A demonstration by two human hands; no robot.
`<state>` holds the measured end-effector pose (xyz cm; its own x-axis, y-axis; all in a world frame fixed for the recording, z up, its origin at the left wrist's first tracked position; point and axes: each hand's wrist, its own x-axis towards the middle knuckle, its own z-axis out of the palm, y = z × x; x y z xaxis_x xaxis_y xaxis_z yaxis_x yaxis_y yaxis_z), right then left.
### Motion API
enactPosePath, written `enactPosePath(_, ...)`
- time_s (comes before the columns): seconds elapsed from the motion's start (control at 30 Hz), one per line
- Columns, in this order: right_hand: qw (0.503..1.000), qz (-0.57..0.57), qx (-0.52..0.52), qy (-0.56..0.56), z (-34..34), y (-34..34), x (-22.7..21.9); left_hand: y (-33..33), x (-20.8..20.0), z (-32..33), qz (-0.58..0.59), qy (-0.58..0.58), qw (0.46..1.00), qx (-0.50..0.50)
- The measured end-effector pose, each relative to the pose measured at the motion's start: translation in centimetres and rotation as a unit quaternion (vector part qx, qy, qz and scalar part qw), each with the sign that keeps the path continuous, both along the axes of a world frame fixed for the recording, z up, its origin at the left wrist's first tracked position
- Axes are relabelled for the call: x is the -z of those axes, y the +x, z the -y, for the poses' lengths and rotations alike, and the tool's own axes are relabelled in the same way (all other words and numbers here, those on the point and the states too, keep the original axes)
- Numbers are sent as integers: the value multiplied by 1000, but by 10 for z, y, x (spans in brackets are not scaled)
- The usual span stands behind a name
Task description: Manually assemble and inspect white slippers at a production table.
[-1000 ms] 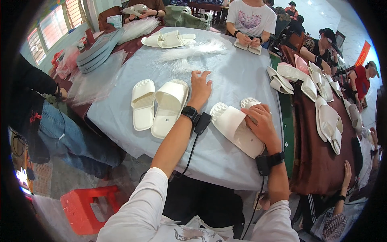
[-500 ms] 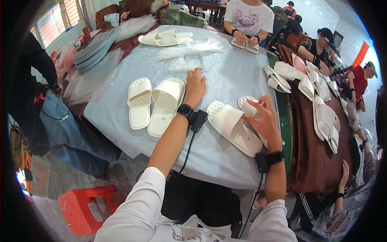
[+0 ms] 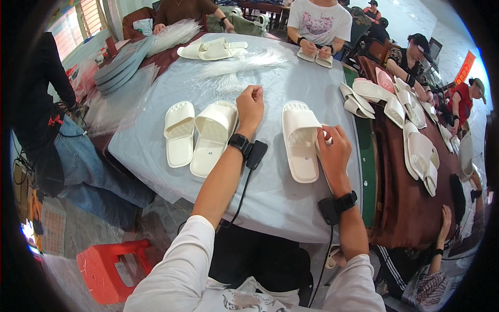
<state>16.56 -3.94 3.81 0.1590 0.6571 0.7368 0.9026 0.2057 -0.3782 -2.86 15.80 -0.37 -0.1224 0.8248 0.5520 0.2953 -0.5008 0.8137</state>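
Note:
My right hand (image 3: pixel 335 156) pinches the strap edge of a cream slide slipper (image 3: pixel 302 161), which lies toe away from me on the covered table. Behind that hand a second slipper is almost hidden; only a sliver of its edge shows. To the left, another pair lies side by side: a left slipper (image 3: pixel 180 145) and a right slipper (image 3: pixel 210 151). My left hand (image 3: pixel 250 110) hovers beside that right slipper, its fingertips closed together. What they hold, if anything, is too small to make out. Beyond it spreads a loose heap of thin white strands (image 3: pixel 244 65).
Another pair of slippers (image 3: pixel 213 49) lies at the far left of the table. Across from me a person (image 3: pixel 319 23) handles slippers. More slippers (image 3: pixel 418 151) lie on the brown surface at right. Grey sole-shaped pieces (image 3: pixel 122 65) are stacked at left, above a red stool (image 3: pixel 112 270).
The near right slipper has turned straighter, with my right hand now pinching its strap. My left fingers have drawn together from a looser spread.

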Motion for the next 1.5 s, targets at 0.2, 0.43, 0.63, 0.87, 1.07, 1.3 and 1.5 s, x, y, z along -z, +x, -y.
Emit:
enactPosePath(0.2,998,17,-61,24,-5,2,3,10,-29,26,116,117,982,95)
enactPosePath(0.43,988,-55,-140,28,1,-2,-7,4,-41,41,279,3,881,383)
enactPosePath(0.63,961,-153,-225,-45,11,-9,-10,3,-53,64,145,-32,846,513)
enactPosePath(0.87,978,-14,-203,-53,6,-20,-5,11,-54,78,-49,51,827,558)
enactPosePath(1.07,980,-61,-173,-75,2,-11,3,14,-57,82,-72,90,829,547)
enactPosePath(1.3,976,-59,-209,-23,-4,-19,-4,7,-17,5,-168,98,968,159)
enactPosePath(1.5,973,-63,-220,12,-3,-8,9,25,6,-33,-425,-104,898,-52)
